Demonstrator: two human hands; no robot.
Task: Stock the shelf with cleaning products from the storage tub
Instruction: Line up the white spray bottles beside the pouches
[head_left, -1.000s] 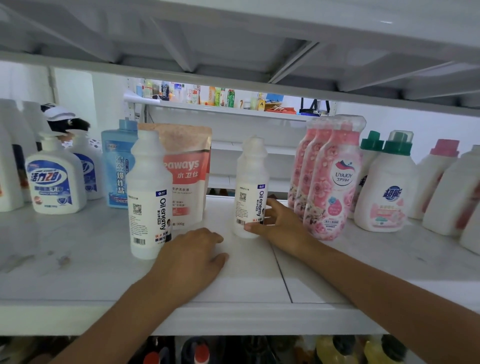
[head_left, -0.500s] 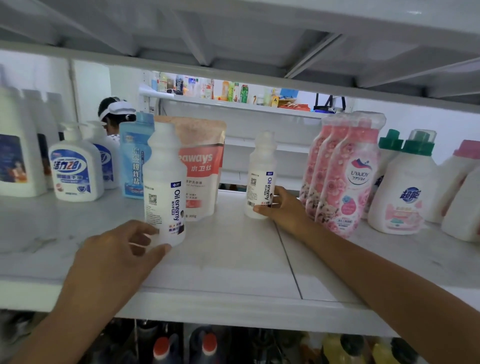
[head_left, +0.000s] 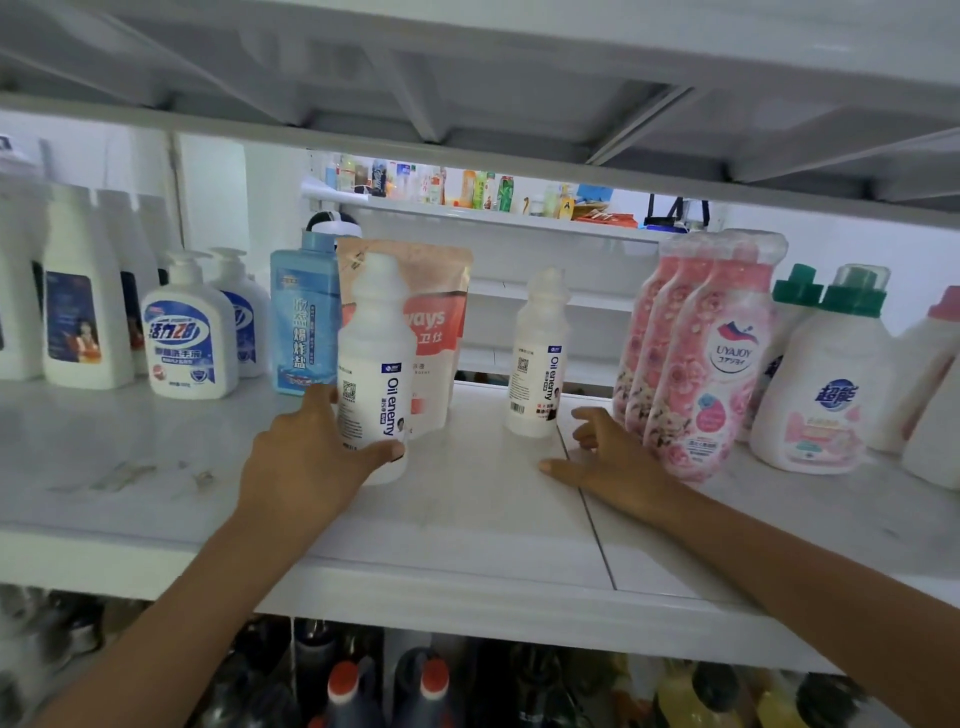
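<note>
placement step: left hand wraps the near oil enemy bottle upright mid-shelf near the front edge, right hand loose and empty just beside the rear oil enemy bottle; next likely needs the near one pushed back in line.

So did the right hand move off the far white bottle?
Yes. The right hand has come back toward the shelf front, off the far Oil enemy bottle.
</note>
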